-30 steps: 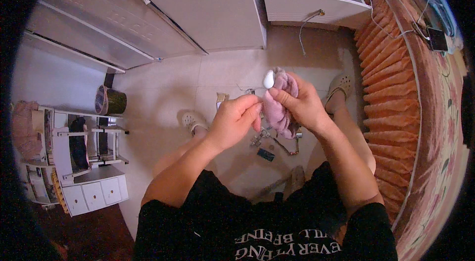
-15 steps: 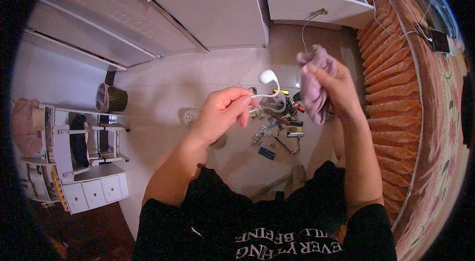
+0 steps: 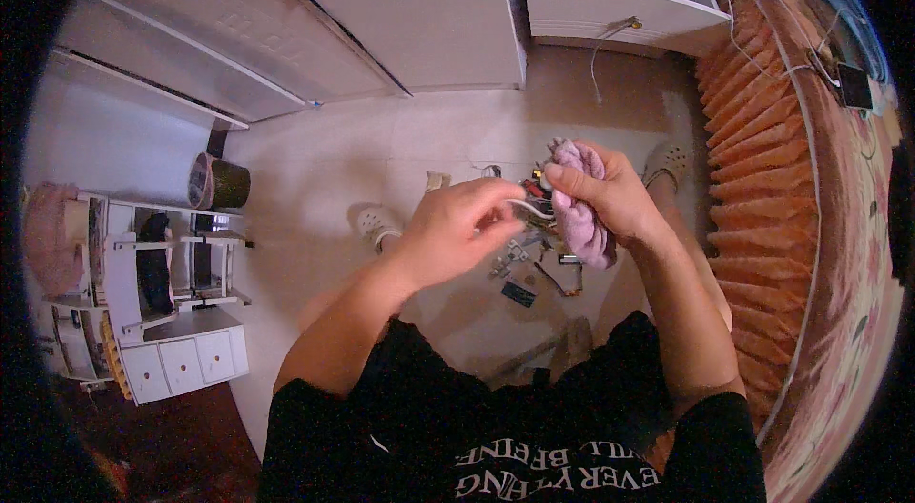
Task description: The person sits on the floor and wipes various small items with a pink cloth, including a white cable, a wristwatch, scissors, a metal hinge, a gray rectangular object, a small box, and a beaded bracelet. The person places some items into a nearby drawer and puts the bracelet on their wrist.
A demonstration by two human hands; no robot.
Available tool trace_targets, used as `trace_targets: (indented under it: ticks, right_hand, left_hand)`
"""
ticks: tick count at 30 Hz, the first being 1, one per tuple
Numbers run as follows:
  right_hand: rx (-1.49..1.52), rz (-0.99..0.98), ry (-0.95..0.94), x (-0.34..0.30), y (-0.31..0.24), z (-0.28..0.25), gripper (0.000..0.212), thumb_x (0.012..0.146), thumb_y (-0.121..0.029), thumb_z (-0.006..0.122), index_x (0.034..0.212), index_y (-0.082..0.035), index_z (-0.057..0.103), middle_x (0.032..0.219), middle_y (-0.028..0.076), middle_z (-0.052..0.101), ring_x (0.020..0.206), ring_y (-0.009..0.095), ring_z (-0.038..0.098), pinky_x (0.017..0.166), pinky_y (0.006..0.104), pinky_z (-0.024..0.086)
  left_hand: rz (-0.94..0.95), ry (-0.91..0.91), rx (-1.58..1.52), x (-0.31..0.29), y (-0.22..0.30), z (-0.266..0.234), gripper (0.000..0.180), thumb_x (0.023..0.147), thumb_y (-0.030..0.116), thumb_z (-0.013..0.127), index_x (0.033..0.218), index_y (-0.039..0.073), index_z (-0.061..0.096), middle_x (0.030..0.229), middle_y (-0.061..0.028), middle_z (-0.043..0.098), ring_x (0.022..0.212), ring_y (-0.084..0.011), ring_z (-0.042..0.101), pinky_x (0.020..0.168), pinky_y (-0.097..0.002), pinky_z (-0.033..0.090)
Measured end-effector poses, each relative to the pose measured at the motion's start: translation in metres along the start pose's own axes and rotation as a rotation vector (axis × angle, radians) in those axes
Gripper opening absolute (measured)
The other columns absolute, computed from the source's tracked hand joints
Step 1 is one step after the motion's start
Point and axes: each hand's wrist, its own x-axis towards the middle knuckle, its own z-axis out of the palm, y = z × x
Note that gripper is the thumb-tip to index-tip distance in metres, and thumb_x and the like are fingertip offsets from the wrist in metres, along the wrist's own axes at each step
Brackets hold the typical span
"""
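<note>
My left hand (image 3: 462, 227) is closed on a white bendy stalk (image 3: 534, 210), which runs across to the cloth. Its rounded white head does not show and seems to lie behind or within the cloth. Bunched in my right hand (image 3: 615, 198) is a pinkish-purple cloth (image 3: 583, 227), gripped between thumb and fingers. The two hands are close together over the floor. Below them lie several small loose parts, among them a dark flat card (image 3: 518, 292) and a short dark cable (image 3: 560, 282), partly hidden by my hands.
An open white drawer (image 3: 629, 17) with small items stands ahead on the right. Orange pleated fabric (image 3: 753, 189) hangs along the right side, with a phone (image 3: 853, 86) above it. On the left are a wastebasket (image 3: 229, 184) and a white drawer unit (image 3: 181, 365). Pale clogs (image 3: 370, 220) are on my feet.
My right hand has come down and left with the cloth, to the white stalk. The stalk's rounded head, plain before, is now out of sight. My left hand moved slightly right.
</note>
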Motion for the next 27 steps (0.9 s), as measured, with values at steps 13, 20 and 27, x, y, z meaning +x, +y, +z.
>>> trace_targets:
  ticks: [13, 20, 27]
  right_hand:
    - [0.027, 0.092, 0.055, 0.004, 0.010, 0.009, 0.031, 0.087, -0.033, 0.058, 0.090, -0.002, 0.059, 0.075, 0.001, 0.059, 0.065, 0.007, 0.054, 0.056, 0.0228, 0.045]
    - [-0.064, -0.010, -0.124, -0.007, -0.003, 0.004, 0.033, 0.084, -0.036, 0.061, 0.093, -0.004, 0.060, 0.078, -0.001, 0.059, 0.071, 0.007, 0.052, 0.062, 0.0223, 0.044]
    - [-0.154, 0.036, -0.029, 0.002, 0.010, 0.002, 0.032, 0.085, -0.035, 0.061, 0.080, -0.003, 0.062, 0.072, -0.001, 0.059, 0.065, 0.007, 0.050, 0.056, 0.0237, 0.044]
  left_hand:
    - [0.285, 0.086, 0.398, 0.006, 0.004, 0.018, 0.015, 0.068, 0.014, 0.067, 0.071, 0.007, 0.053, 0.073, -0.0062, 0.051, 0.069, -0.0271, 0.052, 0.060, -0.0380, 0.042]
    - [0.416, 0.031, 0.488, 0.009, 0.002, 0.013, 0.014, 0.065, 0.011, 0.067, 0.075, 0.006, 0.057, 0.075, -0.0067, 0.050, 0.072, -0.0267, 0.051, 0.065, -0.0385, 0.041]
    - [0.448, 0.068, 0.460, 0.012, 0.005, 0.016, 0.010, 0.071, 0.012, 0.062, 0.072, 0.006, 0.054, 0.076, -0.0063, 0.050, 0.073, -0.0238, 0.052, 0.064, -0.0371, 0.041]
